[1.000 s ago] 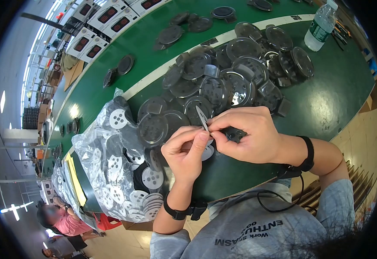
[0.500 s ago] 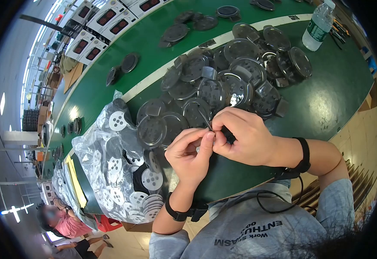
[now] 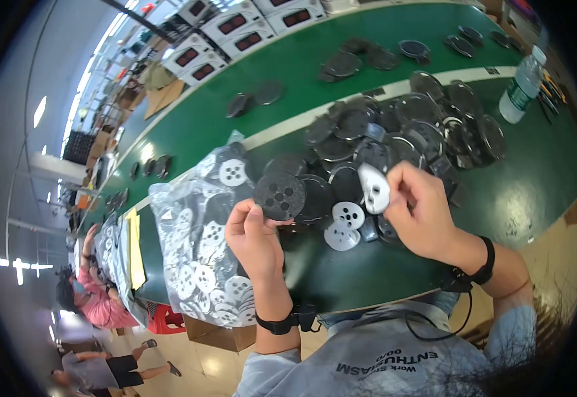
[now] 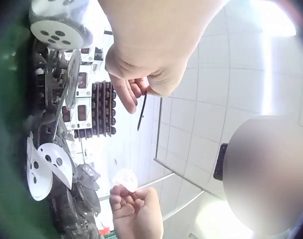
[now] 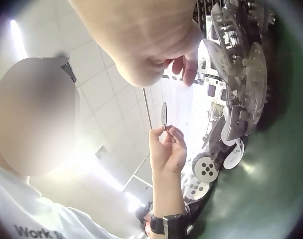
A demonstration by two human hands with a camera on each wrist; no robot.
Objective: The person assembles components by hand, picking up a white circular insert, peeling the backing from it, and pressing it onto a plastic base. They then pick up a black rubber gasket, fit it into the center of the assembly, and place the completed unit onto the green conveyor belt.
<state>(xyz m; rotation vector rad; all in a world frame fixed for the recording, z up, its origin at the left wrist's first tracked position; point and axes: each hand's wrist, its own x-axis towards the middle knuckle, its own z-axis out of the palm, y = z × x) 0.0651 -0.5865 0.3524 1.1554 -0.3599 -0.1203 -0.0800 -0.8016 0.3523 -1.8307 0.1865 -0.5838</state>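
My left hand pinches the lower edge of a thin dark round disc with several holes through it. In the left wrist view this disc appears edge-on. Out to the right, my right hand pinches a curved white round sheet with matching holes, apart from the dark disc. Between and below the hands, two more white sheets with holes overlap on the green table. Behind them are piled dark, clear-rimmed round covers.
A clear plastic bag of white-faced discs lies left of my left hand. A water bottle stands at the back right beside some tools. More dark covers lie farther across the table; boxed units stand beyond.
The hands, which met at one disc held edge-on, have moved apart. The dark disc is now in my left hand, the white sheet in my right. The head view has shifted too.
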